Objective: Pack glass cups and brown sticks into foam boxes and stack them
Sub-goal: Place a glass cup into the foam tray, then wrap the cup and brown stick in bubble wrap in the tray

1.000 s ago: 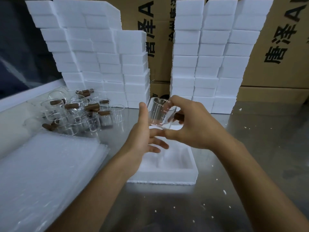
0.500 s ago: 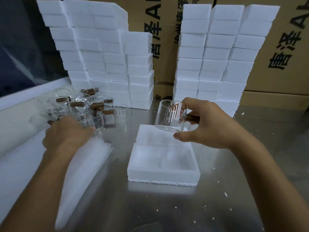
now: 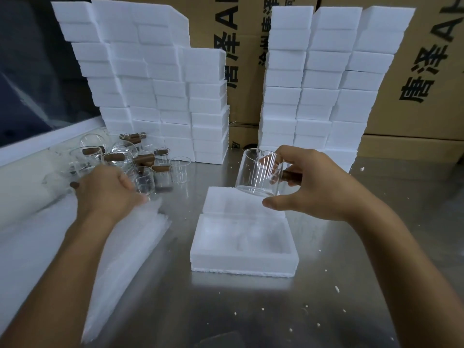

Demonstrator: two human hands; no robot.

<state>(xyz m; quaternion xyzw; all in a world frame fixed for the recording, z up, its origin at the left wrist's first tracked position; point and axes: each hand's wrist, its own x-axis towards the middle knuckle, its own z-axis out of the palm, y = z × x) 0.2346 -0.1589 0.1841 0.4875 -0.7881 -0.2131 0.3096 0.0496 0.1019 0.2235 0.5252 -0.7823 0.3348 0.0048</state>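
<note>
From the head view, the right hand is gripping a glass cup by its brown stick, fingers curled over the top and thumb stretching out below, holding the cup tilted in the air just above the far edge of the open foam box (its lid is lying right behind). The left hand is resting knuckles-up on the foam sheets, fingertips blurred, so its grip cannot be told, beside the cluster of cups.
</note>
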